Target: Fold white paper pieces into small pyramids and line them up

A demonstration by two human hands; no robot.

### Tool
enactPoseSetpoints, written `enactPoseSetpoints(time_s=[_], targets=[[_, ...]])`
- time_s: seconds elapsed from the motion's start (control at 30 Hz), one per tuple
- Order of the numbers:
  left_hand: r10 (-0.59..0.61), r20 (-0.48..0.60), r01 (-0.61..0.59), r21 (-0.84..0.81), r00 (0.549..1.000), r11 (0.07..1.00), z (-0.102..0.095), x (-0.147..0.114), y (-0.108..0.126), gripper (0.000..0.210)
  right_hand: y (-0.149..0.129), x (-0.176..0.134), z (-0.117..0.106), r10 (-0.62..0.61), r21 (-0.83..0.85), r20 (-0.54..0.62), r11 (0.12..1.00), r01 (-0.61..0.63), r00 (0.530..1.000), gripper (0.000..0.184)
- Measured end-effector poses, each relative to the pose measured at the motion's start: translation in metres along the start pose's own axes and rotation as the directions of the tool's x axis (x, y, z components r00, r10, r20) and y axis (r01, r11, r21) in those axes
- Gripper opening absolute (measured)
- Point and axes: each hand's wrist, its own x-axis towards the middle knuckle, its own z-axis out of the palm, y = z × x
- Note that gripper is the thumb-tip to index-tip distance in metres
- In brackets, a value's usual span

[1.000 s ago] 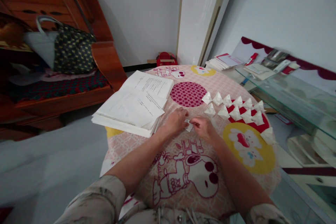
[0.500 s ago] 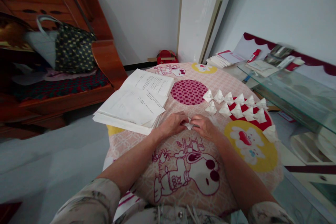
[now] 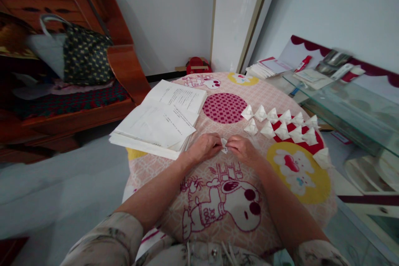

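Observation:
A small folded piece of white paper (image 3: 224, 145) is pinched between my two hands over the middle of the round table. My left hand (image 3: 207, 147) grips its left side with the fingers closed. From the right, my right hand (image 3: 243, 149) pinches its other side between thumb and fingers. Parts of the paper are hidden by my fingertips. To the right stand several folded white paper shapes (image 3: 282, 131) with pointed tops, set in two rows, and a single paper shape (image 3: 322, 157) sits nearer the table's right edge. An open book (image 3: 156, 120) with loose-looking pages lies left of my hands.
A pink patterned tablecloth (image 3: 199, 199) covers the table. On the right is a glass shelf (image 3: 349, 104) holding small items, with a stack of papers (image 3: 264, 68) behind. A wooden bench (image 3: 127, 66) with a dark patterned bag (image 3: 87, 54) stands at the left.
My fingers have shifted slightly on the small paper, and it looks narrower and more upright between them. The view has tilted a little; the rows of paper shapes and the book stay put.

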Motion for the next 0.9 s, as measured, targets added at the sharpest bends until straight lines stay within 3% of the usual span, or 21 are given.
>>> enactPoseSetpoints(time_s=[0.27,0.47,0.6,0.73,0.9], targets=[[-0.223,-0.083,0.228,0.051,0.971,0.972,-0.003,0.001,0.007,0.014,-0.001,0.002,0.000,0.075,0.021,-0.075,0.997,-0.074,0.994,0.019],[-0.320,-0.106,0.325,0.037,0.941,0.945,-0.002,0.003,0.002,0.013,0.003,0.006,-0.001,0.167,-0.033,-0.114,0.985,-0.172,0.979,0.016],[-0.367,-0.106,0.371,0.020,0.924,0.928,-0.002,0.006,-0.001,0.016,0.007,0.010,-0.002,0.251,0.015,-0.081,0.968,-0.250,0.965,0.019],[-0.402,-0.094,0.406,0.034,0.911,0.913,-0.004,0.008,-0.003,0.018,0.008,0.015,-0.002,0.406,0.127,-0.015,0.907,-0.401,0.914,0.021],[-0.467,0.000,0.465,0.096,0.884,0.880,-0.011,0.014,-0.002,0.017,-0.002,0.021,-0.006,0.576,0.190,0.092,0.791,-0.582,0.812,0.020]])
